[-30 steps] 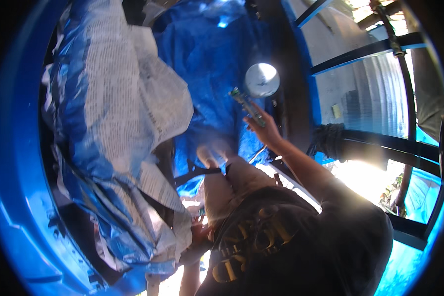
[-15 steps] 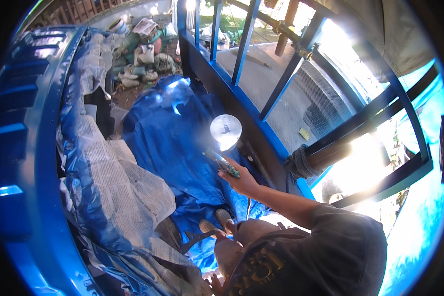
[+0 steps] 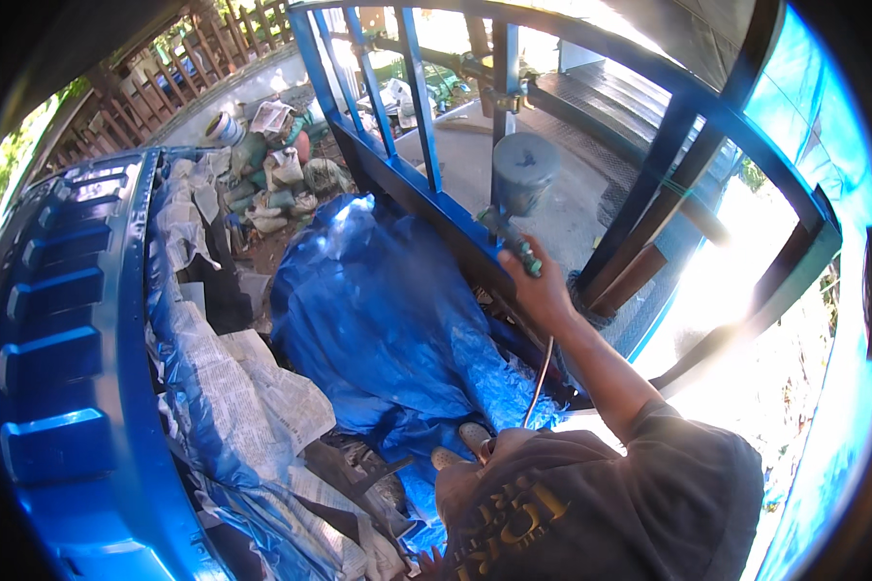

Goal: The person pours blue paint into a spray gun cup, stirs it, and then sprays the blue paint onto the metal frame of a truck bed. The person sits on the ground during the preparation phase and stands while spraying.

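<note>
My right hand (image 3: pixel 543 286) is closed around the grip of a paint spray gun (image 3: pixel 507 235), held up in front of the blue metal frame. A round grey cup (image 3: pixel 526 174) sits on top of the gun. A thin hose (image 3: pixel 541 378) hangs below my right wrist. Only the fingertips of my left hand (image 3: pixel 429 564) show at the lower edge, by my shirt; they look apart, with nothing visible in them. The blue barred frame (image 3: pixel 426 194) stands just beyond the gun, its bars upright and its rails slanting.
A blue tarp (image 3: pixel 378 320) covers the ground by my feet. On the left, a ribbed blue vehicle panel (image 3: pixel 58 358) is edged with plastic and newspaper sheets (image 3: pixel 271 392). Several sacks (image 3: pixel 281 169) are heaped at the back, before a wooden fence (image 3: pixel 170 82).
My right hand has moved right and upward with the spray gun, from over the tarp to before the barred frame. The view has shifted too. The cup no longer glares white.
</note>
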The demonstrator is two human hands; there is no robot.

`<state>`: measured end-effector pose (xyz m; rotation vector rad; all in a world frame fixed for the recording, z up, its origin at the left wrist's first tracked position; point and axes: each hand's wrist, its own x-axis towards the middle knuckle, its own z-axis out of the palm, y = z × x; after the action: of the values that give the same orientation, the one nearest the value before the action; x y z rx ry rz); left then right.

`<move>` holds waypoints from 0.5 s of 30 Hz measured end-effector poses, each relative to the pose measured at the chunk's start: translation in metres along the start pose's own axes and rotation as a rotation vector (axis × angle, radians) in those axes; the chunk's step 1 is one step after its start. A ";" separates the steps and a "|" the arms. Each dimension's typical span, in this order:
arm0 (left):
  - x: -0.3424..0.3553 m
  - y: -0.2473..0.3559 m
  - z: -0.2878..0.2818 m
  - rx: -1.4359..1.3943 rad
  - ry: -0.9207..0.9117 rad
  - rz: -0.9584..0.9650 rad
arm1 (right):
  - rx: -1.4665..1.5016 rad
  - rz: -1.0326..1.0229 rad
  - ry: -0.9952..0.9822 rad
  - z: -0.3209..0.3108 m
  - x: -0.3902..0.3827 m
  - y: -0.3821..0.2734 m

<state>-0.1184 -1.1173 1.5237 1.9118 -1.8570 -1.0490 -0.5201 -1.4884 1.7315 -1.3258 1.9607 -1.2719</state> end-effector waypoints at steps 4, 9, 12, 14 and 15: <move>-0.003 0.030 -0.036 -0.015 -0.116 -0.050 | -0.036 0.011 0.185 -0.060 0.025 -0.027; -0.025 0.070 -0.089 -0.021 -0.239 -0.123 | -0.009 0.004 0.289 -0.085 0.034 -0.046; -0.036 0.097 -0.123 -0.007 -0.316 -0.150 | -0.006 -0.001 0.288 -0.081 0.032 -0.030; -0.042 0.115 -0.145 0.002 -0.364 -0.149 | 0.018 0.009 0.270 -0.079 0.028 -0.021; -0.044 0.125 -0.154 0.008 -0.382 -0.146 | -0.002 -0.020 0.285 -0.077 0.030 -0.015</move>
<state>-0.1070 -1.1366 1.7261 1.9852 -1.9307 -1.5486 -0.5851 -1.4826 1.7844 -1.2221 2.1411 -1.5408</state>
